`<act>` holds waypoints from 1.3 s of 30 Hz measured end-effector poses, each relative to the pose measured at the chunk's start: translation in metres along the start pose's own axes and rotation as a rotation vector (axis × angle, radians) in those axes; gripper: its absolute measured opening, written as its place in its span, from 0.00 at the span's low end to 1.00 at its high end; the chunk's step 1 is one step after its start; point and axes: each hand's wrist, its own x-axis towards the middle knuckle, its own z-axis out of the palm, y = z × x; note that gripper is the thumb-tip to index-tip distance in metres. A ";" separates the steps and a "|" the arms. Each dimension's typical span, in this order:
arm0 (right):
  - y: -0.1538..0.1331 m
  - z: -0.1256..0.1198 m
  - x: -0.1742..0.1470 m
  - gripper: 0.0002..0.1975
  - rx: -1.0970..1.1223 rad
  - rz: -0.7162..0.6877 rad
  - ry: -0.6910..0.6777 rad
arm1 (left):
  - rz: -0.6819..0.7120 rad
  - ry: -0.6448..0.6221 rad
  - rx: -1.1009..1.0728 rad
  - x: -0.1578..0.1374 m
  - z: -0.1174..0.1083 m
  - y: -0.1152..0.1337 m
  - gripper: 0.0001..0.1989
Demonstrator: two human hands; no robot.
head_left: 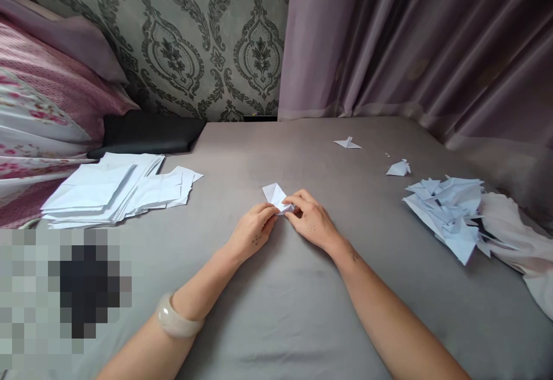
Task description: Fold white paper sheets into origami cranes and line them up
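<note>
A small piece of folded white paper point(275, 193) lies on the grey cloth surface between my two hands. My left hand point(254, 227) pinches its lower left edge, thumb and fingers together. From the other side, my right hand point(311, 219) grips the right part of the paper, with its fingers bent over the folds. One pointed flap sticks up past the fingertips at the upper left. My fingers cover the lower folds, so their exact shape is hidden.
Stacked white paper sheets point(93, 187) lie at the left, near a black flat case point(149, 132). A pile of folded paper pieces point(451, 207) sits at the right beside pale crumpled cloth point(510, 224). Two single folded pieces, a far one point(347, 143) and a nearer one point(398, 168), lie beyond my right hand.
</note>
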 end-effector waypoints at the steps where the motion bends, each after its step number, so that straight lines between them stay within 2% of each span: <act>1: -0.001 0.001 0.000 0.12 -0.059 -0.018 0.006 | -0.002 0.002 -0.009 0.000 0.000 0.000 0.11; 6: -0.002 0.006 0.000 0.13 -0.191 -0.077 0.050 | -0.037 -0.002 -0.048 0.000 -0.001 -0.001 0.12; 11: 0.003 0.003 0.002 0.16 -0.029 -0.050 0.042 | -0.032 -0.010 -0.043 0.001 -0.002 0.000 0.14; 17: 0.007 -0.001 0.005 0.11 0.158 0.024 -0.023 | 0.024 -0.050 0.013 -0.001 -0.001 -0.002 0.16; 24: 0.012 0.000 0.003 0.10 0.065 0.021 -0.029 | 0.078 -0.147 0.159 -0.001 -0.007 0.003 0.18; 31: 0.014 -0.007 0.004 0.11 -0.020 0.058 -0.062 | 0.145 -0.187 0.366 0.001 -0.009 0.012 0.20; 34: 0.015 -0.006 0.005 0.13 -0.022 0.102 -0.063 | 0.134 -0.190 0.395 0.001 -0.007 0.013 0.21; 39: 0.012 0.001 0.007 0.10 -0.040 0.167 -0.019 | 0.111 -0.169 0.371 0.000 -0.006 0.013 0.20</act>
